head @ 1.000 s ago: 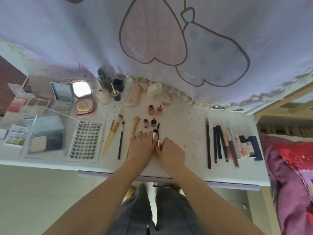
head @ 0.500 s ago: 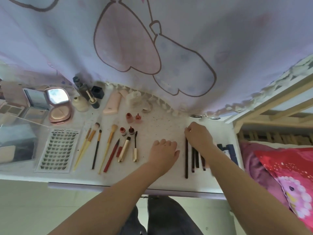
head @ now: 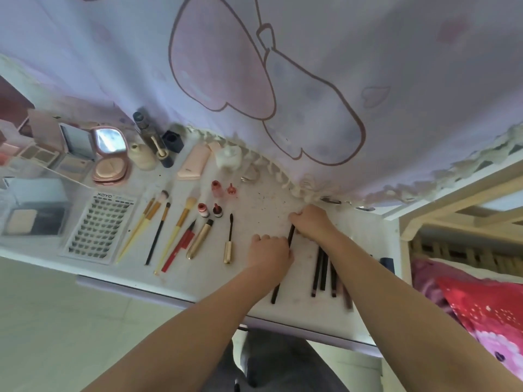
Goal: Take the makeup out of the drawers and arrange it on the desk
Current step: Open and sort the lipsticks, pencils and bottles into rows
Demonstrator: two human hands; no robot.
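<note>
On the white desk (head: 263,210) my right hand (head: 311,224) grips the far end of a long black pencil (head: 275,295). My left hand (head: 268,251) lies over its middle with curled fingers holding it. The pencil slants toward the desk's front edge, apart from a row of dark pencils (head: 321,271) partly under my right forearm. To the left lie a mascara wand (head: 229,239), a gold tube (head: 200,239), a red pencil (head: 178,250) and several brushes (head: 158,224).
An eyelash card (head: 99,224), a pink mirror compact (head: 110,157), palettes (head: 36,219), bottles (head: 152,142) and a pink tube (head: 194,162) fill the left and back. A lilac curtain (head: 283,80) hangs behind. A bed with a red pillow (head: 481,306) stands right.
Both hands left the gold tube and mascara wand and moved right. The long black pencil has come leftward out of the pencil row, now held by both hands.
</note>
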